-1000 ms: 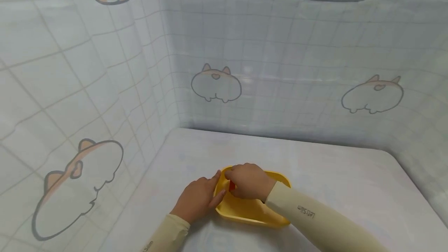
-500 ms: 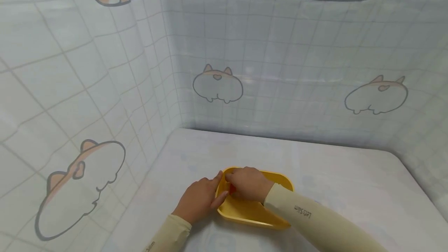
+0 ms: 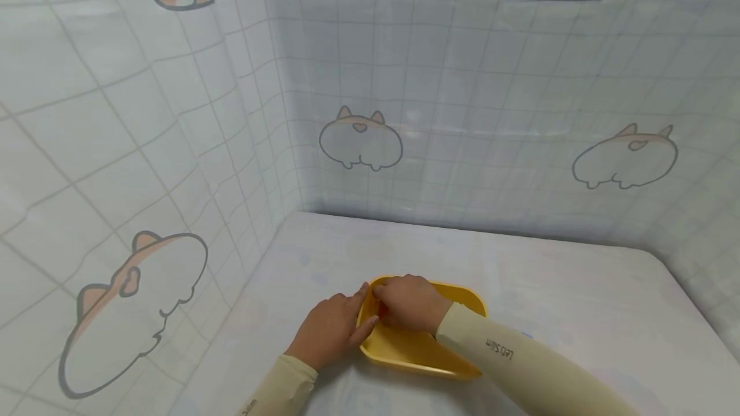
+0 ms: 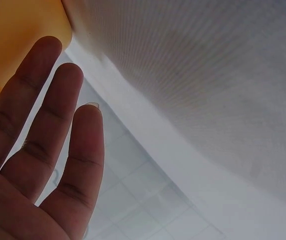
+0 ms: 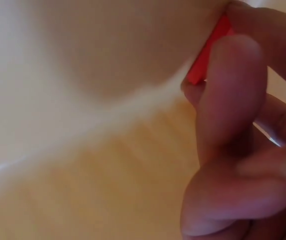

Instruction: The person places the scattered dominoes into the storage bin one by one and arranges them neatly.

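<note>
A yellow tray (image 3: pixel 413 355) with rounded corners lies on the white surface in the head view. My left hand (image 3: pixel 331 331) rests at its left rim, thumb and index finger stretched over the edge. In the left wrist view, the other fingers (image 4: pixel 73 120) extend loosely below the tray's outer wall (image 4: pixel 23 35). Inside the tray's left end, my right hand (image 3: pixel 413 303) pinches a small flat red piece (image 5: pixel 206 55) between thumb and fingers. The hand covers most of it, so its exact kind cannot be told.
White tile-patterned sheeting (image 3: pixel 462 114) with corgi drawings rises at the back and both sides. The white tabletop (image 3: pixel 566 287) extends around the tray. Beige sleeves (image 3: pixel 509 355) cover both forearms.
The tray and both hands appear slightly farther right, with a small shift of the whole head view. The right hand stays in the tray's left end, and less of the red piece shows.
</note>
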A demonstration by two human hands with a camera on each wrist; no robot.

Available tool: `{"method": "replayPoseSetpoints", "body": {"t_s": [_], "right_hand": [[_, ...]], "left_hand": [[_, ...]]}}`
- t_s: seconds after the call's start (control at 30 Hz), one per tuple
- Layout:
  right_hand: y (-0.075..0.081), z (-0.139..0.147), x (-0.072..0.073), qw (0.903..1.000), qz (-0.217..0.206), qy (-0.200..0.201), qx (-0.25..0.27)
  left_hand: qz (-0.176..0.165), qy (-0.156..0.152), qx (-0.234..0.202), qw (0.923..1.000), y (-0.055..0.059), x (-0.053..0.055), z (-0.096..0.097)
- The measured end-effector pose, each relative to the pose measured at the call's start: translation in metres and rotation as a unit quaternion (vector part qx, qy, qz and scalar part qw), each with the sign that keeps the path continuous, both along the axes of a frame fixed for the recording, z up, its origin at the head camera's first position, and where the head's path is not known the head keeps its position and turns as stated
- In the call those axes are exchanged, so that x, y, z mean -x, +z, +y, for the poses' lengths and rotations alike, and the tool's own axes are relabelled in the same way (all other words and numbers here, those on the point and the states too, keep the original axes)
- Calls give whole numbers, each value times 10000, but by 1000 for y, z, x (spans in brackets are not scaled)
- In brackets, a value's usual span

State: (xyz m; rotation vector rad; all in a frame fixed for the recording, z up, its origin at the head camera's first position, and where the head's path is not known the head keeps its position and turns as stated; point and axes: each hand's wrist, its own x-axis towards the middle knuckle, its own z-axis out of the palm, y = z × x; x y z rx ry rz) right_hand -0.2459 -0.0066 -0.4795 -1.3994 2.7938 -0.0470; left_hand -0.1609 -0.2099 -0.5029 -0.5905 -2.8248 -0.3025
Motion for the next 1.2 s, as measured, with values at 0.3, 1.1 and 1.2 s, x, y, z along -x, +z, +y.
{"method": "replayPoseSetpoints", "body": {"t_s": [0.3,1.1,1.2], "right_hand": [[-2,4,0,9998,183,-7,14],[58,109,-21,9941,901,-182,572],[67,131,-24,9922,963,-418,665]], "left_hand": [[-34,65,17,10000,1,2,3],[-234,316,123,9992,1,9,7],[-271,330,145,9990,2,9,8]]}}
